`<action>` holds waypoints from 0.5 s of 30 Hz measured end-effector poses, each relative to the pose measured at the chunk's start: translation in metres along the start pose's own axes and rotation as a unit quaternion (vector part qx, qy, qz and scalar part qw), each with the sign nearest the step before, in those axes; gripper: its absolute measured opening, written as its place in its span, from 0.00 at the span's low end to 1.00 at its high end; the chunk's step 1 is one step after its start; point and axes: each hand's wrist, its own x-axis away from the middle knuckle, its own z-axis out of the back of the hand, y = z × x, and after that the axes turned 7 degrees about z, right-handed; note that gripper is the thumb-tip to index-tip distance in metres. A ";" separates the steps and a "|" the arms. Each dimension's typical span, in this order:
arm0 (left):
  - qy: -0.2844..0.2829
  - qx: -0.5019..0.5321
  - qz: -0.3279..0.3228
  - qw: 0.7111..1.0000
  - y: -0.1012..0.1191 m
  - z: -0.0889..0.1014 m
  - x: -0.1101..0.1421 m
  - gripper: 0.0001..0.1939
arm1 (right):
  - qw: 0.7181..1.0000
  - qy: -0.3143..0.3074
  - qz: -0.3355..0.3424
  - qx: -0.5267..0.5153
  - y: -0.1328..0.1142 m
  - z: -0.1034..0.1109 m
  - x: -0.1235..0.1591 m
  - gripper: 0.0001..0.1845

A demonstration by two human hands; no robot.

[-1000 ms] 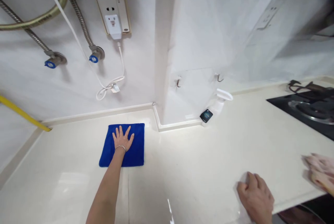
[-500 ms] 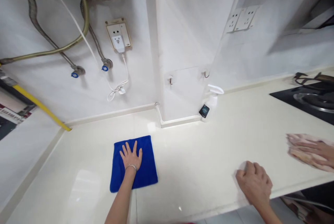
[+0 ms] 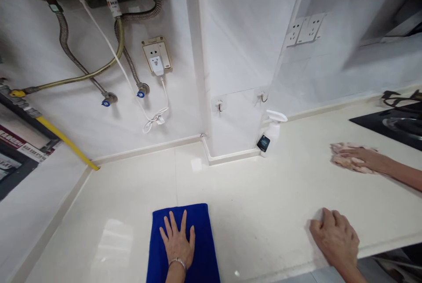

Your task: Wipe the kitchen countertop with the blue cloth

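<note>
My left hand (image 3: 178, 243) lies flat on a blue cloth (image 3: 202, 241), fingers spread, with a bracelet at the wrist. The cloth is spread on the pale countertop (image 3: 257, 212), and its lower part runs out of view. Further right, my right hand (image 3: 338, 237) rests on the counter near the front edge, curled into a fist. No object shows in it, though its palm side is hidden. Another person's hand (image 3: 362, 160) reaches in from the right edge, pressing a crumpled pinkish cloth (image 3: 343, 155) on the counter.
A white spray bottle (image 3: 273, 131) stands by the wall pillar (image 3: 237, 125). At the right is a black gas stove (image 3: 398, 125). A yellow pipe (image 3: 66, 138) meets the counter at left. Hoses and a plugged-in cord (image 3: 165, 94) hang on the wall.
My left hand and the blue cloth have slid nearer the front edge. The other person's hand has moved left and away with the pinkish cloth. My view has shifted slightly; the fist stays put.
</note>
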 end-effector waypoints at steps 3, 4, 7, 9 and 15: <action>0.003 0.011 0.000 1.000 0.003 0.001 -0.012 0.31 | 1.000 -0.005 0.009 0.012 -0.002 0.002 0.000 0.31; 0.005 0.017 -0.002 1.000 0.005 0.002 -0.019 0.31 | 1.000 -0.007 0.009 0.014 -0.003 0.003 0.000 0.31; 0.006 0.033 -0.006 0.999 0.010 0.003 -0.045 0.30 | 1.000 -0.018 -0.003 0.019 -0.003 0.002 -0.001 0.32; 0.005 0.042 -0.004 0.999 0.015 0.005 -0.067 0.30 | 0.999 -0.027 -0.013 0.017 -0.004 0.002 -0.001 0.33; 0.008 0.058 0.023 0.998 0.035 0.003 -0.138 0.31 | 0.997 -0.052 -0.050 -0.009 -0.005 0.002 -0.004 0.36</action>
